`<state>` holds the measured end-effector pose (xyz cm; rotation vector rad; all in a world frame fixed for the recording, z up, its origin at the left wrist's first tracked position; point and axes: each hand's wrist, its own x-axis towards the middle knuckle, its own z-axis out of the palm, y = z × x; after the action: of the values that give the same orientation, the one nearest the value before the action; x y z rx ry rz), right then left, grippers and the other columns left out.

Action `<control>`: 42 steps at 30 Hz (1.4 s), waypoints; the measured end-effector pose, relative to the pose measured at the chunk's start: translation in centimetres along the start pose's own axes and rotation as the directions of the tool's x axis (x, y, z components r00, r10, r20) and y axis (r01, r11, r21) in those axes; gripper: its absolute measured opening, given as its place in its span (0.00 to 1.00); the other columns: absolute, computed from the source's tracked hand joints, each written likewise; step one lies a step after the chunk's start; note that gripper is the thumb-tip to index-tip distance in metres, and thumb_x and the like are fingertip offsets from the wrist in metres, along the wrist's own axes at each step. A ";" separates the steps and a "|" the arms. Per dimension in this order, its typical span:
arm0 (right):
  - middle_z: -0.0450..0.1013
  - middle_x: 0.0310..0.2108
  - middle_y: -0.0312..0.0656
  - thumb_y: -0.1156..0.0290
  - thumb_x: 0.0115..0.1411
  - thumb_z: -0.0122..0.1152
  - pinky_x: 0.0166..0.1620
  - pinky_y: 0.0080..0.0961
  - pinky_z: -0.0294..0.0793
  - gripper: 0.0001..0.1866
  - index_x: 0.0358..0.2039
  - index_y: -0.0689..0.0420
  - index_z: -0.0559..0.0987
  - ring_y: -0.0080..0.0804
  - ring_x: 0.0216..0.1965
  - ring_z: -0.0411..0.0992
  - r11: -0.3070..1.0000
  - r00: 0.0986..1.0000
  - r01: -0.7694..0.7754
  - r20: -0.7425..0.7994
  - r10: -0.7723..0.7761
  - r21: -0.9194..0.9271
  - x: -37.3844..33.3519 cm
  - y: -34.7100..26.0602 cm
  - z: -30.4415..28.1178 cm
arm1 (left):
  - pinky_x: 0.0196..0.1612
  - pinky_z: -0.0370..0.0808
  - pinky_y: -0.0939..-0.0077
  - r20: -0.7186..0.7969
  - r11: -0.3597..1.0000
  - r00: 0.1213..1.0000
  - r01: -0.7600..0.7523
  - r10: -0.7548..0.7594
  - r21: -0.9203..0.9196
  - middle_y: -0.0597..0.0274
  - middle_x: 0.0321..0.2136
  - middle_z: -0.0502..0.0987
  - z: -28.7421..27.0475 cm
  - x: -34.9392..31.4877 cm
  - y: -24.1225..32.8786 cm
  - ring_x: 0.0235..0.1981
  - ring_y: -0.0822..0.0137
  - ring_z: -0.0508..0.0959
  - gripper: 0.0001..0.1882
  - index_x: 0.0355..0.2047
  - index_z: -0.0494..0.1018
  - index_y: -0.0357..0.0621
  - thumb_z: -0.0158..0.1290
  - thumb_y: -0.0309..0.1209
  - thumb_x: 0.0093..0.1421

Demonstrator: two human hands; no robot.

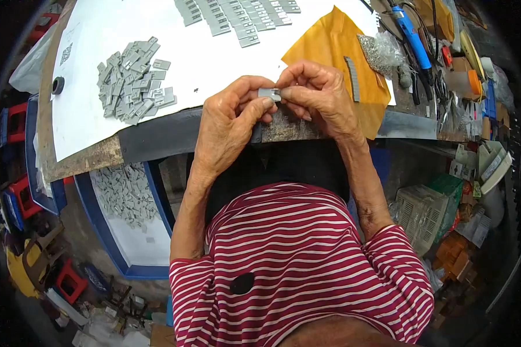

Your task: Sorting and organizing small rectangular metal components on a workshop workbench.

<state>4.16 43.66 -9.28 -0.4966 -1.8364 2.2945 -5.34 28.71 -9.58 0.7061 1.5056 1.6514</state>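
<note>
We see only part of the small grey piece [267, 92], since the left fingers [253, 110] and the right fingers [300, 96] cover the rest; the dark detail at its right end is too small for us to tell. The rows of grey pieces [237, 21] run off the top edge, and the heap [132, 81] hides its lower layers from us. We cannot pick out single bits inside the clear bag [381, 53]. The surface [185, 137] hides the far end of the blue tray [147, 271], and the lower edge cuts the striped shirt [307, 248].
</note>
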 end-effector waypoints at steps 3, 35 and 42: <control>0.68 0.17 0.33 0.78 0.50 0.57 0.17 0.08 0.61 0.06 0.30 0.64 0.74 0.13 0.16 0.64 0.999 1.000 -0.029 -0.004 0.029 -0.041 0.0 -0.2 0.0 | 0.34 0.74 0.84 0.023 0.999 0.999 0.029 -0.030 0.028 0.58 0.28 0.75 -0.1 0.0 0.0 0.28 0.74 0.75 0.12 0.42 0.68 0.31 0.49 0.23 0.57; 0.65 0.21 0.30 0.81 0.50 0.54 0.22 0.07 0.63 0.07 0.32 0.65 0.71 0.11 0.21 0.63 0.980 0.999 0.019 0.032 -0.013 -0.198 0.0 -1.7 0.6 | 0.27 0.70 0.87 0.013 0.999 1.000 0.007 -0.008 0.037 0.65 0.21 0.73 0.2 0.1 0.1 0.23 0.78 0.71 0.08 0.37 0.69 0.36 0.46 0.26 0.59; 0.63 0.21 0.28 0.82 0.50 0.52 0.23 0.06 0.62 0.07 0.32 0.65 0.71 0.09 0.21 0.60 0.925 0.985 0.171 0.041 -0.167 -0.340 -0.1 -1.2 0.6 | 0.25 0.69 0.87 0.008 0.996 0.999 0.034 -0.035 0.077 0.65 0.19 0.72 0.3 0.3 0.4 0.20 0.78 0.70 0.07 0.32 0.69 0.35 0.46 0.27 0.59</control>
<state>3.96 43.37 -7.99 -0.3520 -2.2021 1.8783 -5.34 29.16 -9.17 0.7244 1.5733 1.5692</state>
